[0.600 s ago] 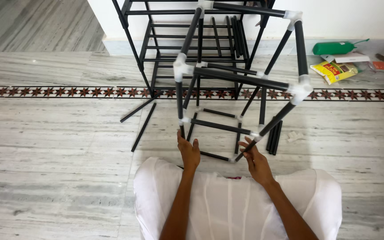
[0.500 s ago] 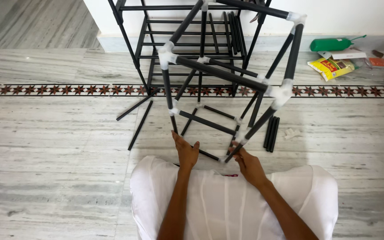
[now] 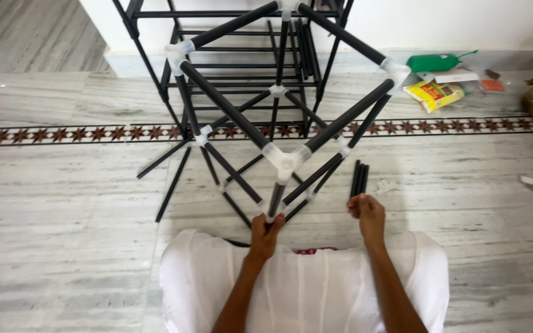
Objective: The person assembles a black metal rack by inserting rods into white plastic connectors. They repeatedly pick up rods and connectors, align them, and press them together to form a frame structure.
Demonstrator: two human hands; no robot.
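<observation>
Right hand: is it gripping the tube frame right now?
No: the right hand is off the tube frame, curled near the loose black tubes lying on the floor.

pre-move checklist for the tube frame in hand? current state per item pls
1. Left hand grips the lower end of the frame's near upright tube: ok.
2. Right hand on the frame: not ok, it is off the cube frame, close to the loose black tubes on the floor.
3. Near white corner connector joins three tubes: ok by sight; how deep they sit, cannot tell.
4. Frame level: not ok, it is tilted, one corner toward the person.
5. Clear of the black rack behind: cannot tell, they overlap in view.
6. Floor underneath: two stray tubes lie left of the frame.
</observation>
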